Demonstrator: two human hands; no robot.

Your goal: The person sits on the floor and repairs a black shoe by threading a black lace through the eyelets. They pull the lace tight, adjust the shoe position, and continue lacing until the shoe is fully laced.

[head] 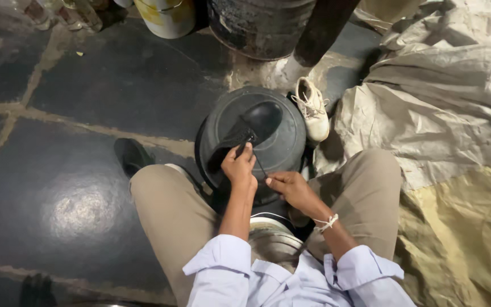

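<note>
Your right hand [291,187] pinches a thin black lace [260,166], fingers closed on it. Your left hand [238,165] grips the black shoe [248,129] at its lacing, fingers curled shut. The shoe lies on an upturned dark bucket [282,145] between your knees. A white shoe [312,108] sits just beyond; a tarp [444,102] lies on the right.

Dim overhead light, soft glare patch on the dark floor [80,210], mild blur at edges.
</note>
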